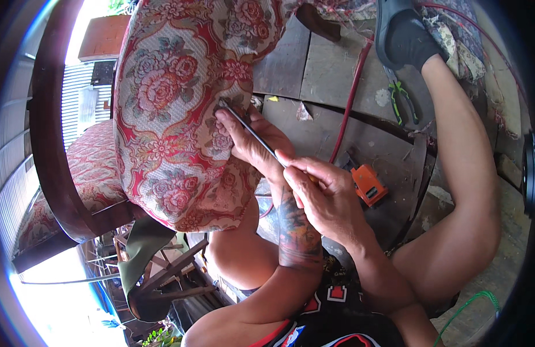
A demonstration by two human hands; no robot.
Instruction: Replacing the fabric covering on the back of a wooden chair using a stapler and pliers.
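An upholstered piece [163,87] covered in red, cream and green floral fabric fills the upper left. My left hand [250,136] grips its lower right part, thumb on the fabric near the tip of a long screwdriver [250,130]. My right hand [319,196] is closed round the screwdriver's handle, which is mostly hidden by the fingers. The shaft runs up-left over my left hand to the fabric, where the very tip is hard to make out. My tattooed left forearm lies below.
A dark wooden chair frame [59,173] stands at left. An orange staple gun [368,186], green-black pliers [401,104] and red hose [351,98] lie on grey boards [337,81]. My shod foot [412,34] is upper right; green cord [481,295] lies lower right.
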